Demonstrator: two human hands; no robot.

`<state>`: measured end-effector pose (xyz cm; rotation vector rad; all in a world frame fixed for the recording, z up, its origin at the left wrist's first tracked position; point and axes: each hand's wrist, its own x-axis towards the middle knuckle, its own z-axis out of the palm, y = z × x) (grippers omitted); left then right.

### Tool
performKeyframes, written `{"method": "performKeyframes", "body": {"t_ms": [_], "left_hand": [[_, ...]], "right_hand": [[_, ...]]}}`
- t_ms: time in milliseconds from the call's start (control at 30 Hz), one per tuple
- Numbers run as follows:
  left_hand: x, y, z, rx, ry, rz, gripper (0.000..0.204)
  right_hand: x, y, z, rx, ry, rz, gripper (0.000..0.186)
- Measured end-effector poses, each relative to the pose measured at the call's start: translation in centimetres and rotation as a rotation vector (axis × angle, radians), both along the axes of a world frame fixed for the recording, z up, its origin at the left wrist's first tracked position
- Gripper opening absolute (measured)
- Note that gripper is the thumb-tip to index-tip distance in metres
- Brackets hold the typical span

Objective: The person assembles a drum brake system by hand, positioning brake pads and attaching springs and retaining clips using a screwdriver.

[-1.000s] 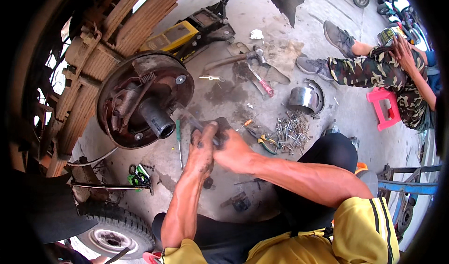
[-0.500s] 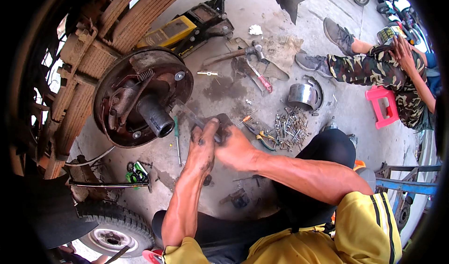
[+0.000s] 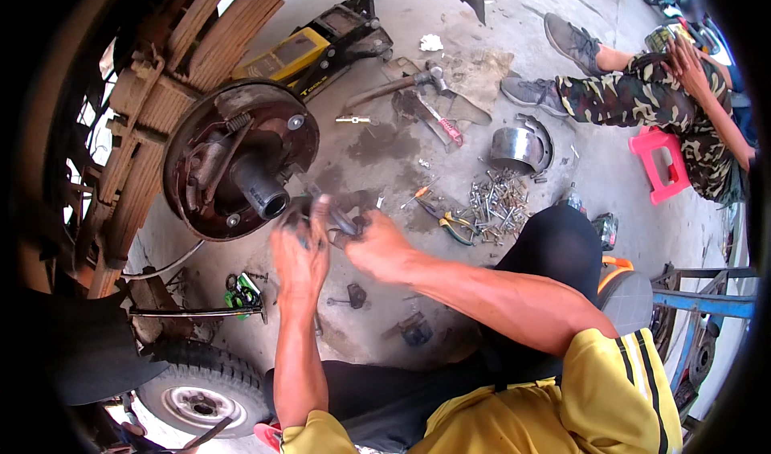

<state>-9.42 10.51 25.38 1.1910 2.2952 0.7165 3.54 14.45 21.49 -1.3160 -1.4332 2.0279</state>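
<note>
In front of the brake drum assembly, the exposed brake backing plate [image 3: 189, 124] has a dark hub spindle [image 3: 261, 193] sticking out toward me. Just right of the spindle, my left hand [image 3: 301, 249] is closed, its thumb raised against a flat grey metal strip [image 3: 314, 189]. My right hand [image 3: 379, 249] sits close beside it, wrapped around a dark curved metal piece [image 3: 345, 225]. Both hands are blurred, and my fingers hide most of what they hold. Whether the strip and the curved piece are joined I cannot tell.
Bolts [image 3: 502, 205] lie heaped on the floor near pliers [image 3: 454, 225], a hammer [image 3: 434, 76] and a curved shiny metal band [image 3: 516, 145]. A yellow floor jack [image 3: 297, 52] stands behind the plate. A seated person's legs [image 3: 610, 100] extend in from the right by a pink stool [image 3: 658, 165].
Both hands have shifted left, and they have come slightly apart. The dark curved piece shows more between them. The green-handled screwdriver on the floor is now mostly hidden behind my left arm.
</note>
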Motion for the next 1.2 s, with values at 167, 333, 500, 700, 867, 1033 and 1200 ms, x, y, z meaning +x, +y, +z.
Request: {"method": "performKeyframes", "body": {"t_ms": [167, 333, 500, 700, 867, 1033, 1200], "left_hand": [[-2.7, -0.5, -2.2, 0.358, 1.029, -0.183, 0.026], [-4.9, -0.5, -2.8, 0.409, 1.007, -0.216, 0.020], [-5.3, 1.0, -4.7, 0.574, 0.961, -0.100, 0.025], [-5.9, 1.2, -5.3, 0.642, 1.012, -0.116, 0.026], [-5.4, 1.6, -5.2, 0.671, 1.017, -0.106, 0.026], [-5.6, 1.5, -5.2, 0.692, 1.020, -0.109, 0.026], [-5.2, 1.6, -5.0, 0.676, 1.013, -0.088, 0.027]], "right_hand": [[-0.2, 0.2, -0.5, 0.057, -0.024, 0.032, 0.033], [0.5, 1.2, 0.2, 0.008, -0.049, 0.153, 0.042], [0.9, 1.2, -0.6, 0.240, -0.125, 0.173, 0.045], [3.4, 3.5, 0.4, 0.805, -0.377, 0.397, 0.045], [3.8, 3.3, 1.1, 0.554, -0.234, 0.316, 0.032], [2.5, 2.5, 1.6, 0.358, -0.223, 0.274, 0.039], [0.5, 2.1, -1.3, 0.297, -0.272, 0.336, 0.041]]}}
